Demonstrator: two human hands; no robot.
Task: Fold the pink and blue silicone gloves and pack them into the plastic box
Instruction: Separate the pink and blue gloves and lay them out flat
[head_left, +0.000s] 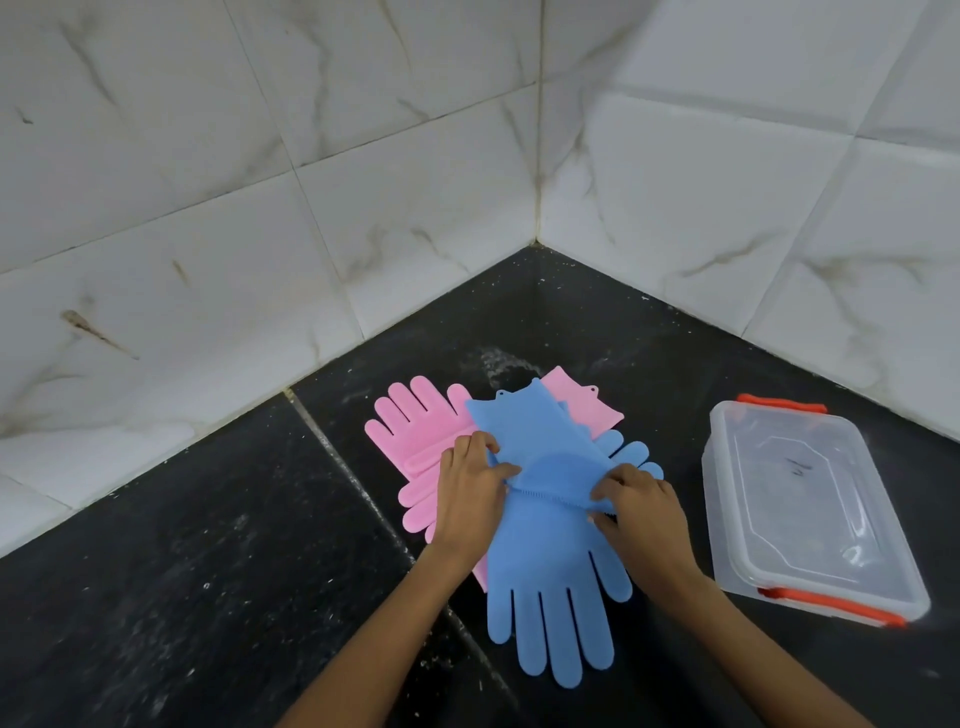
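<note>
Head view, centre frame: blue glove (548, 561), smooth silicone, bristled fold line, cuff doubled back toward upper frame, fingers pointing to lower frame. Left hand (470, 493) pinches its left fold edge; right hand (641, 506) pinches the right. Pink gloves (415, 436), partly beneath, left of centre. Plastic box (800, 506), clear, rectangular, lidded, orange clasps, right of frame; no legible writing. Black speckled counter (182, 597).

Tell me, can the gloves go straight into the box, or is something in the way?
The lid is in the way: it sits shut on the box, orange latches at both ends. The countertop between the blue glove and box looks bare.
</note>
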